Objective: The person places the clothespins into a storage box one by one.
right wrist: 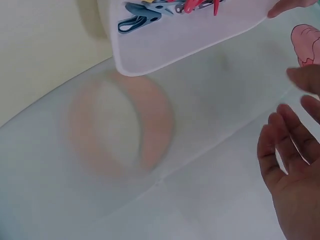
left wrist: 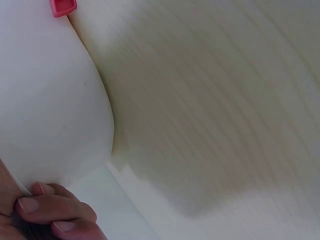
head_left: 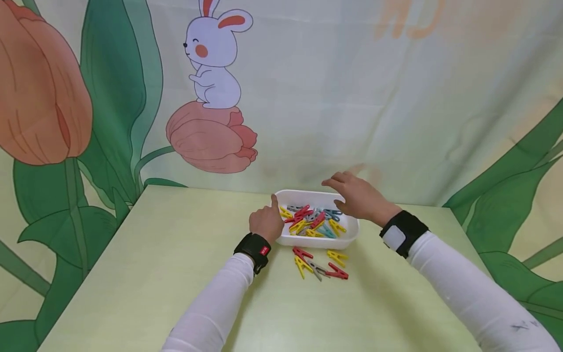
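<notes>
A white plastic tray (head_left: 314, 241) holds several clothespins in red, yellow, grey and blue, among them a red clothespin (head_left: 317, 221) near its middle. My left hand (head_left: 266, 222) grips the tray's left end; in the left wrist view its fingers (left wrist: 52, 206) curl against the outer wall. Over the far right corner of the tray, my right hand (head_left: 360, 195) hovers with fingers spread and nothing in them. The right wrist view shows its fingers (right wrist: 287, 137) loosely bent beside the tray, and a blue clothespin (right wrist: 137, 20) inside.
In front of the tray, several clothespins lie on the pale table (head_left: 176, 274): a red clothespin (head_left: 337, 272), a yellow clothespin (head_left: 337, 256) and a grey clothespin (head_left: 317, 269) among them. Behind the table's back edge hangs a printed cloth (head_left: 308, 107) with a rabbit and tulips.
</notes>
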Motion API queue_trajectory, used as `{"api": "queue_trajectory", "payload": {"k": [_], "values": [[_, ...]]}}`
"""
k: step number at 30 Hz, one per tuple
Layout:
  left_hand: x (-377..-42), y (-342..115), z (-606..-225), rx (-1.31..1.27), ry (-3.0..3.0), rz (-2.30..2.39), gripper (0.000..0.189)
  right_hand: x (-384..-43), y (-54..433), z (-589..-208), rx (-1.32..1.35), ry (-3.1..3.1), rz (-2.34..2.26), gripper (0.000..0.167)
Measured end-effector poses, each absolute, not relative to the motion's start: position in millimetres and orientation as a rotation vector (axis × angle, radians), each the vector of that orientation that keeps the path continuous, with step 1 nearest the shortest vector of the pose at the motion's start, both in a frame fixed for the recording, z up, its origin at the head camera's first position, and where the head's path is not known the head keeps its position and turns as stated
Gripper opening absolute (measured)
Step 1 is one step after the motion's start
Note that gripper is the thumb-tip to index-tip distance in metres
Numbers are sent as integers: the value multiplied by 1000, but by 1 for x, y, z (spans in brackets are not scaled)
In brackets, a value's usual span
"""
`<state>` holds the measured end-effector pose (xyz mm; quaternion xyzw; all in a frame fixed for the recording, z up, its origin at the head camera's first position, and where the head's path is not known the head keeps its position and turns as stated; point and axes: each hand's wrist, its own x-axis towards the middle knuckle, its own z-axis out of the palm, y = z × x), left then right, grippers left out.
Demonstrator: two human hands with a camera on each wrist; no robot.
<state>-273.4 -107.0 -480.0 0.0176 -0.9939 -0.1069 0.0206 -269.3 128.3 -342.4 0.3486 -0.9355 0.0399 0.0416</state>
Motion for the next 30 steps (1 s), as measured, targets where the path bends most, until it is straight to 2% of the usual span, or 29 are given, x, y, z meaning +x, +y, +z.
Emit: {"api": "queue_trajectory", "payload": {"k": [5,9,20,30], "values": [[-274,-107,-477,55,-3073,-335,71,-266,133,-344,1037,-2935,155,107],[-270,-106,-475,55,-3075,-325,71,-258,135,-347,1042,-2960,141,125],[-269,-106,-472,66,-3103,-324,72,-212,140,-359,1136,-2929,142,130],[-271,-105,-470,87,-3118,-305,72,-178,153,-387,1183,-2962,174,113]]}}
